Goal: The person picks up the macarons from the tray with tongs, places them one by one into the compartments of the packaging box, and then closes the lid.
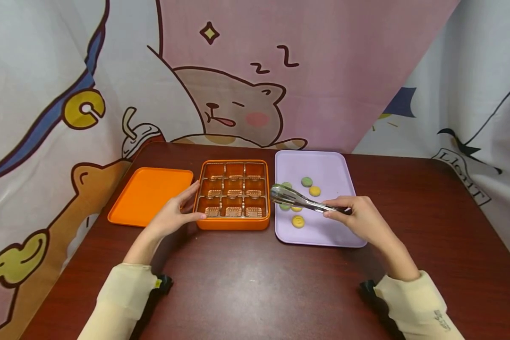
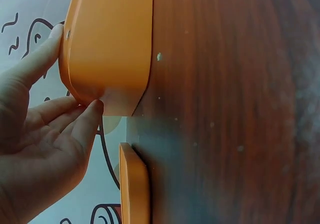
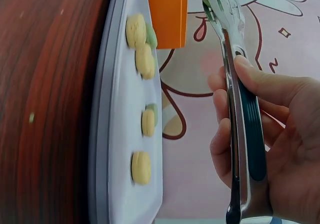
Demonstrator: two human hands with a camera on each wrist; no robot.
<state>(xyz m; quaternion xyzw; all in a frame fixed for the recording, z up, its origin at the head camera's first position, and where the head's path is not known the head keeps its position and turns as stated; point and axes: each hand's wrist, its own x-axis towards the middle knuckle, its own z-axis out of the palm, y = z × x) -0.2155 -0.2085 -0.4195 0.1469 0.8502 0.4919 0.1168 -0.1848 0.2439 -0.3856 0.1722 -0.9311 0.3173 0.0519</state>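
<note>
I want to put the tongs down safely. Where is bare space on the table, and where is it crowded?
Free: the dark table between the two forearms, in front of the orange box and lavender tray; also the table right of the tray, and the tray's far part. Crowded: the tray's left-middle, where the cookies lie under the tongs.

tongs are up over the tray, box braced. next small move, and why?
Probably lower the tongs onto one of the round sweets on the lilac tray and pinch it. The right hand holds the tongs above the sweets with nothing between the tips, the compartments of the orange box hold no sweets, and the left hand steadies the box.
</note>
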